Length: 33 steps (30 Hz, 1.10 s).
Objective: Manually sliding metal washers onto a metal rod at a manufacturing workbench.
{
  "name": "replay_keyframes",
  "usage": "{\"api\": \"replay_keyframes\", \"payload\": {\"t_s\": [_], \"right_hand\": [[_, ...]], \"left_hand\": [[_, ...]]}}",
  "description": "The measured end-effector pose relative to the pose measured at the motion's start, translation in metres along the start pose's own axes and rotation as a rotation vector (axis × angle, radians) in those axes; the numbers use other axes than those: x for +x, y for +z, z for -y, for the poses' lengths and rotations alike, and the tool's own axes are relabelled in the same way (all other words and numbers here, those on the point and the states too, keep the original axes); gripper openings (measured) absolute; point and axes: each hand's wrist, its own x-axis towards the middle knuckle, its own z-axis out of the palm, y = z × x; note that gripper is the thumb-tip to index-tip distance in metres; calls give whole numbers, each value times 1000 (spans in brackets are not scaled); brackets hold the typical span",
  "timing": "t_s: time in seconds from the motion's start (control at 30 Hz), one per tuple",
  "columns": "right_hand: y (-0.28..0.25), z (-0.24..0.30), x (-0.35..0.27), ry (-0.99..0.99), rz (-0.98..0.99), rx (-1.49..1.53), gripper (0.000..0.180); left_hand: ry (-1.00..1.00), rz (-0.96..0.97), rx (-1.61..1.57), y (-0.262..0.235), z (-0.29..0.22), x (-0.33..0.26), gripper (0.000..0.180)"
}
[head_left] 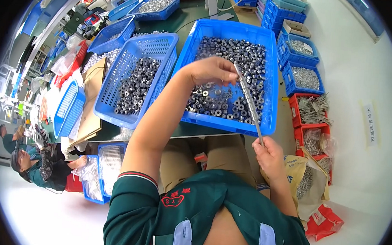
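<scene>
A thin metal rod (252, 109) slants over the big blue bin (274, 89), with several small silver rings threaded along it. My right hand (271, 159) is closed around the rod's lower end, just past the bin's near edge. Over the bin, my left hand (211, 71) has its thumb and fingers drawn together beside the rod's upper end. Whatever may be between those fingertips is too small to make out. Beneath both, dark metal ring-shaped parts (229, 50) fill much of the bin, with a thinner patch near its middle.
Left of the bin stands a perforated blue basket (110, 88) of similar parts, beside cardboard (91, 102). Stacked blue crates (293, 68) and red bins (298, 111) of metal parts line the right. An open sack (295, 171) sits by my right forearm. Another person (40, 167) is at far left.
</scene>
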Motion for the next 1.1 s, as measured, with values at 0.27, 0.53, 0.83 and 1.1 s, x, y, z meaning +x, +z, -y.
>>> {"api": "replay_keyframes", "payload": {"t_s": [0.27,0.53,0.83,1.1], "right_hand": [[1,0,2,26,-6,84,12],[2,0,1,25,0,104,12],[-1,2,0,48,0,98,11],[-3,-3,-1,48,36,117,11]], "left_hand": [[-136,-240,1126,-17,32,9,25],[-264,-236,1538,12,50,21,19],[37,-428,1130,-5,21,12,20],[555,-804,1189,13,0,7,37]]}}
